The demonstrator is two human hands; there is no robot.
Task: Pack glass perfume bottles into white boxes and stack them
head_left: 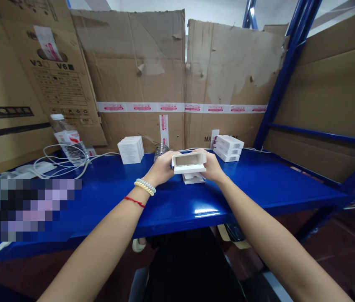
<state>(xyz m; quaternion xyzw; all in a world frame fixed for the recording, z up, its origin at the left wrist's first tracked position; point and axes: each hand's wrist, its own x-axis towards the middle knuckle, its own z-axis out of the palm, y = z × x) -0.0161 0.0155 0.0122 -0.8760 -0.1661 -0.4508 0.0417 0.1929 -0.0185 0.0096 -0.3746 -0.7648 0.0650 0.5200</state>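
Holding a small white box w/ both hands, just above the blue bench, near its middle. L hand grips the box's left end, fingers curled round it; R hand grips the right end the same way. Box is open on the side facing the camera and the inside looks beige; can't tell if anything's in it. Right under it a second white piece lies on the bench, partly hidden by the box; touching or not, can't tell. L wrist has a coiled band and a red string.

Left of the hands a white carton stands on the bench, apart from them. To the right, a stack of three flat white boxes, near the R hand but not touching. Behind the L hand is a clear bottle, only partly showing. Far left, a water bottle w/ red-white label stands upright among white cables. Cardboard walls the back of the bench; blue rack post on the right.
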